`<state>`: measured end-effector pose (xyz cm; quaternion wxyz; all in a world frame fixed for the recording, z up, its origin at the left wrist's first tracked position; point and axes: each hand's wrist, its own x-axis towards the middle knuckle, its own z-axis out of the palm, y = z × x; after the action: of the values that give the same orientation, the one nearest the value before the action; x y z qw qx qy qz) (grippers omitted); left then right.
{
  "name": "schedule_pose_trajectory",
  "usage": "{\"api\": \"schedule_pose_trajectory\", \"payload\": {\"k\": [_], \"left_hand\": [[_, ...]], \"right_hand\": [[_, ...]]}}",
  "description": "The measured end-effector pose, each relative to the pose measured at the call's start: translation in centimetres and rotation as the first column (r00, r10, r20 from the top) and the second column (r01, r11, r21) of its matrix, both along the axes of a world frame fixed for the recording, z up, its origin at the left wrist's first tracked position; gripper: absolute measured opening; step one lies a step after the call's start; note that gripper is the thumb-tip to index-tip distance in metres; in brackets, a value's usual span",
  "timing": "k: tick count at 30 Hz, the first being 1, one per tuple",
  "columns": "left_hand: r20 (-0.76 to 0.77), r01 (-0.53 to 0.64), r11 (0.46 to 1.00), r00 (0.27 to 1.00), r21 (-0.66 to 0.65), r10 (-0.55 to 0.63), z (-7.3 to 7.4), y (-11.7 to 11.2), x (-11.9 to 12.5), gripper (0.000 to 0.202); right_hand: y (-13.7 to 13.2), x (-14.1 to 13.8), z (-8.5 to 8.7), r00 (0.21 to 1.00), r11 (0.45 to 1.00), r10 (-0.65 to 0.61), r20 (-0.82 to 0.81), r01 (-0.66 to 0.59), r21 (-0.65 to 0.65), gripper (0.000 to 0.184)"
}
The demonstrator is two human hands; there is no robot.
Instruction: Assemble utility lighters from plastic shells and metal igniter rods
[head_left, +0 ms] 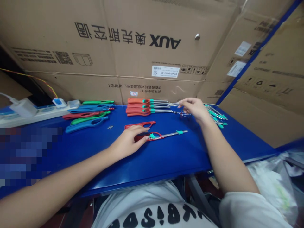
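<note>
Left hand (130,139) clasps the red casing (137,138) on the table (166,161), apparently to steady its metal tube (171,134), which points toward three o'clock; right hand (196,109), apart at two o'clock, is near thin wires (184,115), grip unclear.

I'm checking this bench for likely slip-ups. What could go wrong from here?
The thin wires near the right hand could snag on the nearby lighters' metal tips. The loose tubes beside the right wrist might get knocked and scatter. The turquoise piece by the left hand could shift if the thumb bumps it.
</note>
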<state>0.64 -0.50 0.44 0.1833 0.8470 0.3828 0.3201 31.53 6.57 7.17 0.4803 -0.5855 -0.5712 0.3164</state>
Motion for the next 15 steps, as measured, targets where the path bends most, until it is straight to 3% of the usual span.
{"api": "schedule_pose_trajectory", "payload": {"k": [2,6,9,15], "left_hand": [[0.136,-0.040,0.994,0.989,-0.097,0.053,0.0,0.0,0.3,0.044],[0.367,-0.046,0.969,0.920,-0.243,0.136,0.4,0.1,0.5,0.043],[0.452,-0.027,0.961,0.878,-0.273,0.154,0.7,0.2,0.4,0.040],[0.551,0.026,0.918,0.807,-0.395,0.213,0.5,0.3,0.6,0.041]], "right_hand": [[-0.7,-2.6,-0.9,0.953,0.962,0.261,-0.155,-0.269,-0.039,0.030],[-2.6,-7.4,-2.9,0.779,0.798,0.561,-0.280,-0.599,-0.069,0.041],[-3.9,-9.3,-3.7,0.727,0.731,0.623,-0.288,-0.673,-0.115,0.042],[-4.1,-9.8,-4.5,0.735,0.720,0.627,-0.259,-0.673,-0.169,0.047]]}}
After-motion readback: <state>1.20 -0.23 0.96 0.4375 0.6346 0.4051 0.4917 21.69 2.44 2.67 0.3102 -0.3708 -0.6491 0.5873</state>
